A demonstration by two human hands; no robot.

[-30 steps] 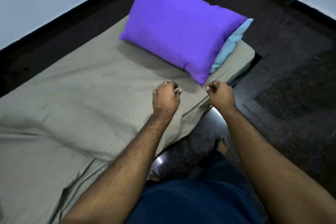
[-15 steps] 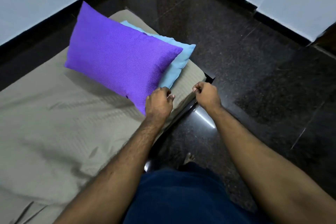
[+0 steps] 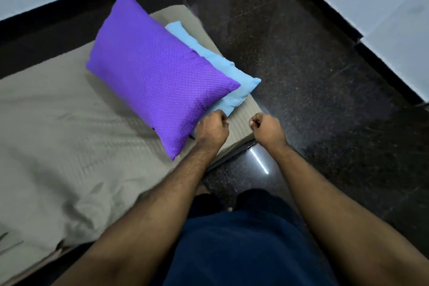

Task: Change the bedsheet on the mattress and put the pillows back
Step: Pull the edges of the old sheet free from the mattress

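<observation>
Both hands are curled into fists at the near corner of the mattress [image 3: 243, 127]; the left hand [image 3: 212, 129] sits just beside the lower edge of the purple pillow [image 3: 157, 83], the right hand [image 3: 267, 129] over the mattress edge toward the dark floor [image 3: 313, 76]; whether either pinches the grey bedsheet [image 3: 69, 127] or holds nothing, I cannot tell. The sheet lies spread over the mattress, wrinkled at the near left; the purple pillow rests on top of the blue pillow [image 3: 222, 67], both at the head end. The pillows lie ahead and left of the hands, long axes running diagonally from far left to near right; the left hand is plainly nearer, so any straightening probably falls to it.
</observation>
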